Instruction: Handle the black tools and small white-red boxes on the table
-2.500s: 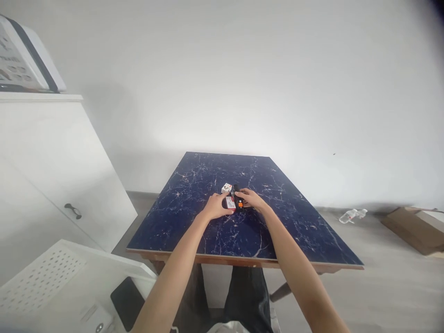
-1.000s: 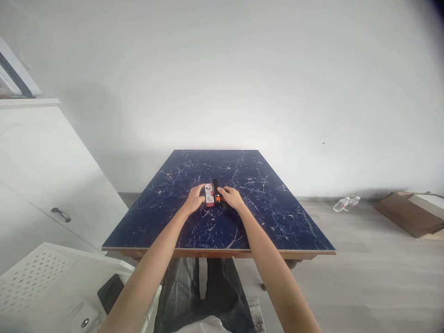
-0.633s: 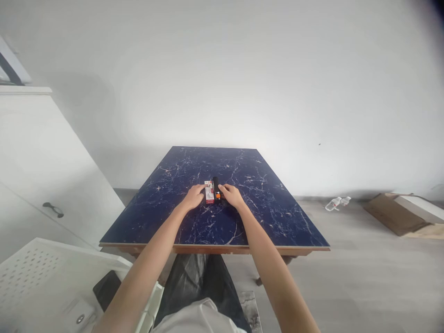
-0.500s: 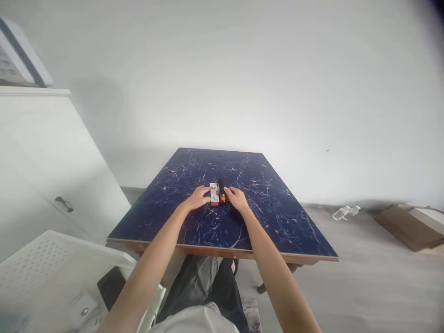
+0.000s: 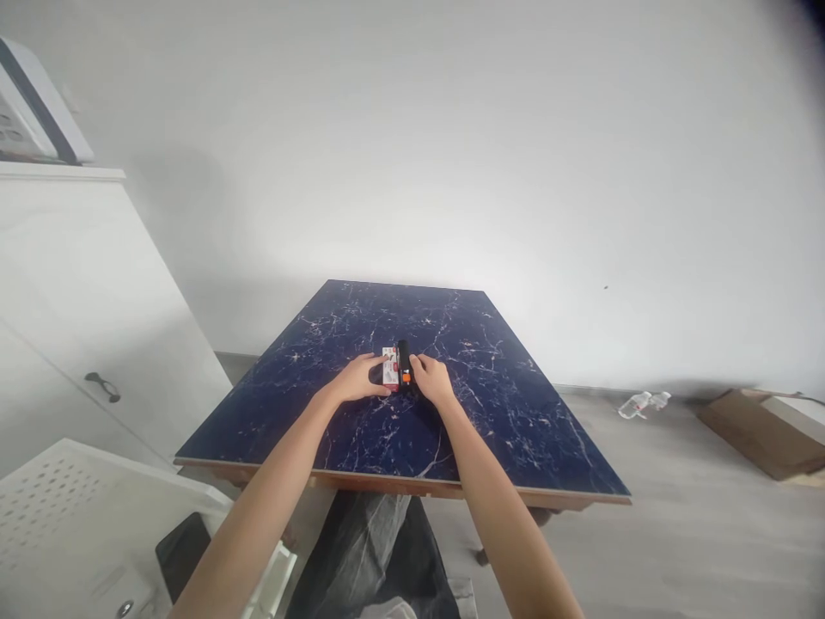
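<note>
left hand fingers resting on small white box, right hand seemingly gripping black device, blue marble table

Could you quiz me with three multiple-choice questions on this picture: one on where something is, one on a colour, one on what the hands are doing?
1. Where do the small box and black device lie?
A. mid-table
B. on the floor
C. on the cabinet

2. What colour is the table top?
A. plain white
B. dark blue with white veins
C. green

3. How are the left hand and right hand placed?
A. raised in the air
B. under the table
C. down on the table, one at each side of the two items

Answers: 1 A, both sit side by side near the table's middle. 2 B, marbled blue surface. 3 C, the left hand meets the box, the right the device.
</note>
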Demonstrator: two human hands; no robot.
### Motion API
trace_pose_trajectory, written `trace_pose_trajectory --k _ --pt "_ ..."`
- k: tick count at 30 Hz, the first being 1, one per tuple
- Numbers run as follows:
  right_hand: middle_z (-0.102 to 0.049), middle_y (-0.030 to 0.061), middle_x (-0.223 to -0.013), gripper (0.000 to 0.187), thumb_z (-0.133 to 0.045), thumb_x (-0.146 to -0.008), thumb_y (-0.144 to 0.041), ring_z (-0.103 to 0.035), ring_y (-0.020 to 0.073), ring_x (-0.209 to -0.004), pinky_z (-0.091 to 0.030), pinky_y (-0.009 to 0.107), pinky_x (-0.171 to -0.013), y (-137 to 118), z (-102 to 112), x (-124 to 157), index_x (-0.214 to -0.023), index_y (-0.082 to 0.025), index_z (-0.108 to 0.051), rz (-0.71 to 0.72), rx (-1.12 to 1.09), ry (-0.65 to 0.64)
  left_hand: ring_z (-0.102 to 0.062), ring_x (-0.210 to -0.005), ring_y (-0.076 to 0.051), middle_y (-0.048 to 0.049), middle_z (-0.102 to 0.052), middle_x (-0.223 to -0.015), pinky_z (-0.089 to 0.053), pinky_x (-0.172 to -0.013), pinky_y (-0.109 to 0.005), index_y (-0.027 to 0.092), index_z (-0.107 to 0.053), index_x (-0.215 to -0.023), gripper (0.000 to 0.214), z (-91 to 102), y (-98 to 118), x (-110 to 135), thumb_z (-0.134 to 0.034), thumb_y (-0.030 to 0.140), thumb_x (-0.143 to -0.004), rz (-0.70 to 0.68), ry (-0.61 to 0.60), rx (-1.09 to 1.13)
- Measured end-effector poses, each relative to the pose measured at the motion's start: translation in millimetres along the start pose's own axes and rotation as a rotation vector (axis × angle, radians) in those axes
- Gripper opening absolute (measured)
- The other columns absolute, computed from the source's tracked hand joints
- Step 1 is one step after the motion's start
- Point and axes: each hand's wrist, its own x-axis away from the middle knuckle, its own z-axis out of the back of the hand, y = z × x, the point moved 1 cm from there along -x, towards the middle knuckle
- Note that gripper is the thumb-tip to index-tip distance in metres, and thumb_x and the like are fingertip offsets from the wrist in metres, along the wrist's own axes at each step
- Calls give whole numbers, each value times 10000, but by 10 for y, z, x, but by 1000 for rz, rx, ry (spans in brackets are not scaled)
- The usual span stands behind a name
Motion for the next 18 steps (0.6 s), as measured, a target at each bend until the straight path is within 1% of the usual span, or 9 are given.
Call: trace_pose_trajectory --k 3,5,7,9,10,12,14,16,18 --pt "-719 54 -828 372 -469 -941 -505 -637 188 -754 -386 247 -683 -100 6 88 -839 -215 -680 -23 17 -10 -369 -1415 -393 -114 -389 -1553 -307 -1153 -490 323 -449 -1501 961 0 -11 11 -781 688 -677 7 6 -27" --pt "-735 67 -889 340 -555 -891 -522 -660 208 -809 -406 254 -708 -166 12 151 -907 -216 -701 -39 59 -30 -362 -1423 -377 -99 -415 -1541 -262 -1174 -497 321 -474 -1483 924 -21 -4 -2 -770 690 -689 -10 19 -58" --pt "-740 79 -901 296 -584 -871 -471 -672 226 -833 -420 264 -725 -191 40 193 -922 -209 -711 -63 140 -31 -377 -1418 -358 -87 -469 -1505 -189 -1197 -517 304 -496 -1465 888 -75 41 -56 -755 687 -707 -47 30 -85" --pt "-739 97 -890 256 -566 -869 -399 -678 242 -841 -431 276 -738 -138 119 201 -901 -194 -715 -99 234 -7 -412 -1397 -344 -85 -514 -1468 -143 -1203 -536 282 -506 -1453 865 -166 161 -169 -742 682 -724 -92 31 -107" --pt "-737 105 -887 250 -554 -868 -377 -681 251 -848 -437 282 -745 -76 185 193 -895 -188 -715 -121 273 3 -428 -1386 -342 -89 -529 -1454 -142 -1200 -539 271 -510 -1448 859 -225 260 -250 -737 682 -729 -115 33 -119" --pt "-736 116 -902 265 -539 -869 -366 -685 267 -868 -449 296 -762 115 376 160 -942 -180 -714 -164 323 20 -458 -1360 -346 -104 -556 -1425 -182 -1186 -531 251 -529 -1428 842 -366 540 -457 -729 684 -733 -165 33 -156" --pt "-735 121 -937 329 -516 -883 -361 -688 280 -885 -461 317 -780 373 638 121 -1099 -178 -683 -219 340 56 -529 -1291 -343 -108 -618 -1348 -258 -1156 -505 246 -558 -1393 790 -533 910 -714 -714 678 -751 -216 24 -192" --pt "-731 134 -984 428 -502 -892 -340 -689 291 -917 -469 346 -819 660 939 90 -1272 -168 -597 -310 349 140 -591 -1209 -337 -110 -671 -1252 -345 -1101 -478 241 -601 -1324 721 -720 1315 -989 -711 668 -754 -263 -16 -221" --pt "-719 178 -1029 478 -474 -906 -316 -683 315 -960 -470 384 -855 926 1223 80 -1335 -117 -538 -362 367 175 -615 -1169 -333 -107 -690 -1206 -398 -1057 -453 240 -628 -1263 673 -903 1684 -1238 -726 653 -740 -295 -39 -215"
